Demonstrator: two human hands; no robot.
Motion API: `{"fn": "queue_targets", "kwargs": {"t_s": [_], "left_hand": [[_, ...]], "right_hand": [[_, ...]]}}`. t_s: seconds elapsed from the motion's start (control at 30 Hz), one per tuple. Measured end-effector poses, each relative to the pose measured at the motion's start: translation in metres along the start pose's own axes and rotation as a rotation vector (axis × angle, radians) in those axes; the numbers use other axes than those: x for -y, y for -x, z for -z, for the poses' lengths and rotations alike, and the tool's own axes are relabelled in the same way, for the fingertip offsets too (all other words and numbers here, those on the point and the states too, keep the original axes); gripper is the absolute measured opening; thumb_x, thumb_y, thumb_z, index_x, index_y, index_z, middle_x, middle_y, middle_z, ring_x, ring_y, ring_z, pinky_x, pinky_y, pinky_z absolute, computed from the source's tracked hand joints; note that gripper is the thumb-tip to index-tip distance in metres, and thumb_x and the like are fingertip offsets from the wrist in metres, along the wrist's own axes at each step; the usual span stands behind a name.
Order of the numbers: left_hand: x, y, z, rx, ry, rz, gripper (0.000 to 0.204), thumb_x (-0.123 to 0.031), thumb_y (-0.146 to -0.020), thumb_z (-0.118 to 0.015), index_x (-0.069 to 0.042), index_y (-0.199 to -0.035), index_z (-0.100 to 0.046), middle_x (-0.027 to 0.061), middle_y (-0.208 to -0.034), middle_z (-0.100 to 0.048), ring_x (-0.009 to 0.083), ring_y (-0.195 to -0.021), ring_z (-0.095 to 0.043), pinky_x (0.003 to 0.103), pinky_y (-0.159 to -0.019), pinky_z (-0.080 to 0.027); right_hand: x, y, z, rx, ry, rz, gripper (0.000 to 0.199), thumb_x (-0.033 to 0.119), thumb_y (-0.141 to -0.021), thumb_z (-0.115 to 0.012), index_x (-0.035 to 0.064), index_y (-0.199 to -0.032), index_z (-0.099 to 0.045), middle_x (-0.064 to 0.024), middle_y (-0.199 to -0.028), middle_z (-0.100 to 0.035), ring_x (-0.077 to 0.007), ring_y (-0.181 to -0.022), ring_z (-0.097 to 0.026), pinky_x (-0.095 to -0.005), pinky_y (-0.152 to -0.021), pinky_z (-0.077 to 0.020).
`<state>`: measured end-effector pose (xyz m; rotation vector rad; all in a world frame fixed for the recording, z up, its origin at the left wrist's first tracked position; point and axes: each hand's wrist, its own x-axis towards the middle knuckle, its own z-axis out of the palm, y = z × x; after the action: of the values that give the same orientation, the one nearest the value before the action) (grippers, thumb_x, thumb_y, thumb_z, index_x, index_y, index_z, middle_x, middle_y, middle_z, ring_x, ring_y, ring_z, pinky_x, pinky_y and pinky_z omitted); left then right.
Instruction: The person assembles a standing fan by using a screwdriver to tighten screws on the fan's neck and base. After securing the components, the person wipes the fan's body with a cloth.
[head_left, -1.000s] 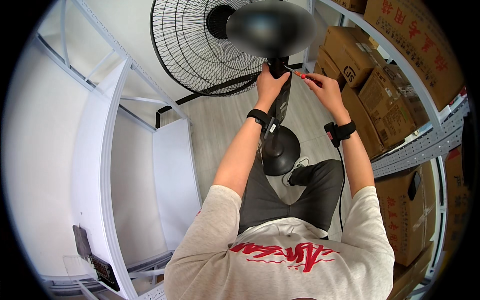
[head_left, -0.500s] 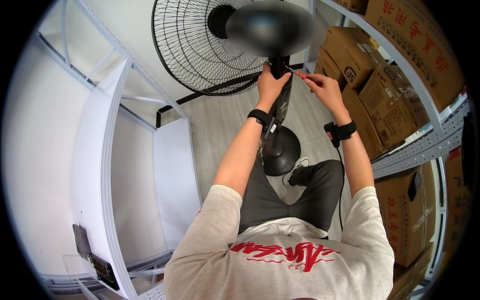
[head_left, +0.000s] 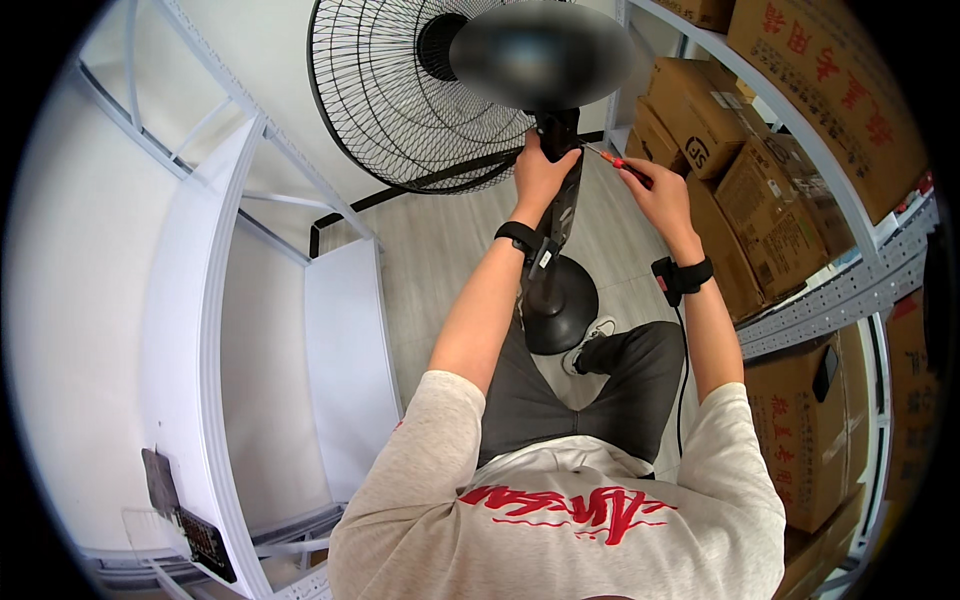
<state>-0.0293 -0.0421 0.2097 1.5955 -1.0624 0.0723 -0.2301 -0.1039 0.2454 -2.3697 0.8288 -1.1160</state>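
Note:
A black pedestal fan (head_left: 405,125) stands in front of me, its wire cage to the left and its round base (head_left: 562,318) on the floor near my feet. My left hand (head_left: 541,182) is wrapped around the upper part of the fan's black column (head_left: 566,212), just below the head. Between the fingers of my right hand (head_left: 664,205) is a screwdriver (head_left: 622,165) with a red and black handle. Its shaft points up and left at the column; whether the tip touches it I cannot tell. A blurred patch hides part of the fan head.
Metal shelving on the right holds several cardboard boxes (head_left: 775,215), and a phone-like dark object (head_left: 826,373) lies on one. At left stands a white shelf unit (head_left: 345,350) with a dark device (head_left: 205,545) on it. A cable (head_left: 684,385) hangs from my right wrist strap.
My right hand has shifted slightly right and down, and the screwdriver has drawn back a little from the column. My left hand keeps its hold.

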Motion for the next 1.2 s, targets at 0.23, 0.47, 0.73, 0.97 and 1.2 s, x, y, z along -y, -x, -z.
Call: {"fn": "queue_targets", "kwargs": {"t_s": [0.23, 0.47, 0.73, 0.97, 1.2], "left_hand": [[0.001, 0.002, 0.001, -0.006, -0.014, 0.008, 0.072, -0.041, -0.069, -0.078, 0.007, -0.114, -0.049, 0.0275, -0.098, -0.064, 0.0421, -0.092, -0.063, 0.043, -0.079, -0.051], [0.002, 0.004, -0.002, 0.01, 0.02, -0.012, 0.063, -0.035, -0.073, -0.076, 0.004, -0.111, -0.045, 0.0291, -0.099, -0.061, 0.0449, -0.092, -0.06, 0.046, -0.078, -0.049], [0.018, 0.028, 0.01, -0.111, 0.115, -0.242, 0.059, -0.02, -0.079, -0.071, 0.002, -0.127, -0.043, 0.023, -0.119, -0.054, 0.0376, -0.11, -0.053, 0.041, -0.093, -0.043], [-0.005, 0.047, 0.033, 0.034, 0.486, 0.059, 0.027, -0.016, -0.092, -0.058, 0.002, -0.111, -0.056, 0.009, -0.097, -0.063, 0.0153, -0.081, -0.06, 0.027, -0.071, -0.049], [-0.001, 0.053, 0.044, 0.198, 0.867, 0.313, 0.024, -0.021, -0.097, -0.051, 0.0, -0.105, -0.059, 0.0058, -0.094, -0.064, 0.0108, -0.08, -0.059, 0.024, -0.069, -0.047]], "right_hand": [[0.008, 0.015, 0.012, -0.043, -0.148, -0.094, 0.027, 0.024, -0.083, -0.069, 0.0058, -0.103, -0.069, -0.0107, -0.074, -0.066, -0.0147, -0.063, -0.06, -0.0271, -0.061, -0.0465], [0.008, 0.032, 0.001, -0.022, -0.251, -0.188, 0.027, 0.023, -0.082, -0.069, 0.006, -0.103, -0.069, -0.0064, -0.067, -0.063, -0.009, -0.06, -0.054, -0.0248, -0.059, -0.0445], [0.01, 0.049, -0.016, 0.024, -0.349, -0.304, 0.026, 0.023, -0.084, -0.068, 0.0068, -0.104, -0.069, -0.0018, -0.066, -0.063, -0.0055, -0.06, -0.054, -0.0224, -0.057, -0.0425], [0.022, 0.058, -0.032, 0.053, -0.474, -0.281, 0.022, 0.021, -0.085, -0.068, 0.0075, -0.103, -0.07, 0.0004, -0.066, -0.062, -0.0035, -0.061, -0.054, -0.0201, -0.056, -0.0406], [0.033, 0.067, -0.053, 0.063, -0.512, -0.246, 0.023, 0.021, -0.085, -0.068, 0.006, -0.103, -0.069, 0.0007, -0.066, -0.062, -0.003, -0.06, -0.051, -0.02, -0.055, -0.04]]}}
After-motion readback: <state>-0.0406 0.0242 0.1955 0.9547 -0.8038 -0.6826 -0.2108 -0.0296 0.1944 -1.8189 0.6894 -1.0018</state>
